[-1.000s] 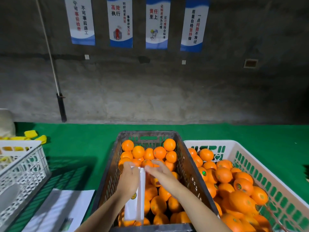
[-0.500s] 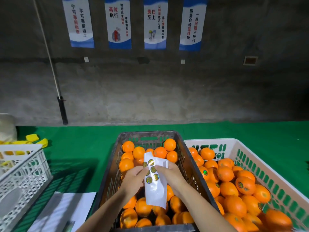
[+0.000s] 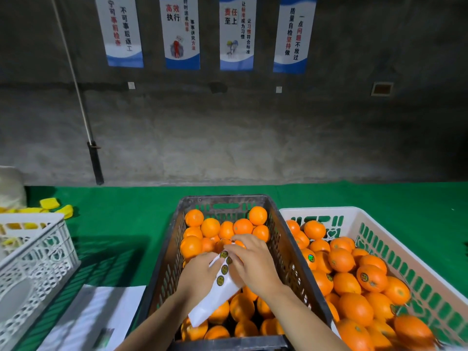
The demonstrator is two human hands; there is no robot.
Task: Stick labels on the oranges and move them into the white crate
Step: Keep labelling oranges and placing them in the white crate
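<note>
Half a second ago I held the label sheet (image 3: 219, 287) up and nearly flat toward me, with two columns of stickers showing; now it is tilted down and to the left, folded over so that only one column of round stickers shows along its upper edge, and both my hands sit a little lower over the dark crate (image 3: 167, 269). A second ago the sheet stood almost edge-on between my hands. My left hand (image 3: 200, 273) is closed on the sheet from the left, thumb on top and fingers beneath, so the white backing trails out below my wrist over the fruit. My right hand (image 3: 253, 264) lies across the sheet's right side, fingers curled forward, with my fingertips (image 3: 229, 248) at the topmost sticker; whether I have that label pinched or am only touching it I cannot tell, since my fingers cover it. The unlabelled oranges (image 3: 210, 226) fill the dark crate under my hands. The white crate (image 3: 374, 231) stands just beside it on the right, touching or nearly so, heaped with oranges, several showing round stickers. Both crates rest on the green table cover (image 3: 121, 219). On the left are a white basket (image 3: 38, 259) and a sheet of paper (image 3: 93, 317).
</note>
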